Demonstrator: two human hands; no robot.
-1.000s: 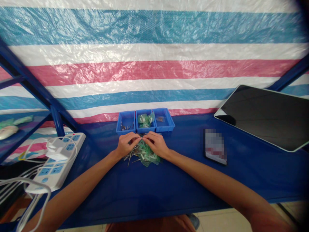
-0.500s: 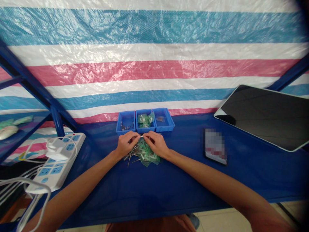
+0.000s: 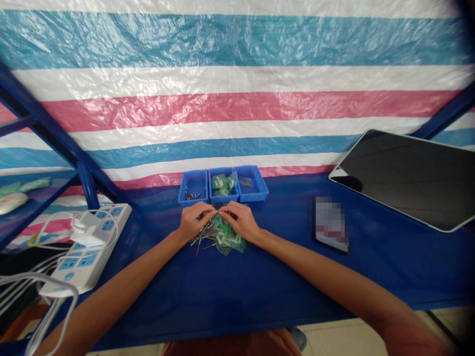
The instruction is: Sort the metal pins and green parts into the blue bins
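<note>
My left hand [image 3: 193,219] and my right hand [image 3: 240,219] meet over a small pile, thumbs and forefingers pinched with the tips almost touching. Whatever lies between the fingertips is too small to make out. Below my right hand are green plastic packets [image 3: 227,239] with white pieces showing in them. Thin metal rods [image 3: 199,241] stick out of the pile under my left hand. Just beyond stand three blue bins: the left bin [image 3: 193,178] holds short metal rods, the middle bin [image 3: 223,199] green packets, and the right bin [image 3: 259,184] a small clear packet.
A phone [image 3: 331,243] with a blurred screen lies on the blue table [image 3: 178,296] to the right. Behind it a dark-screened, white-edged panel [image 3: 411,178] rests at the back right. A white power strip [image 3: 87,267] with cables lies at the left edge. Striped sheeting [image 3: 237,109] hangs behind.
My fingertips have shifted very slightly, and the pale sliver seen between them before hardly shows now. The pile and bins stay the same.
</note>
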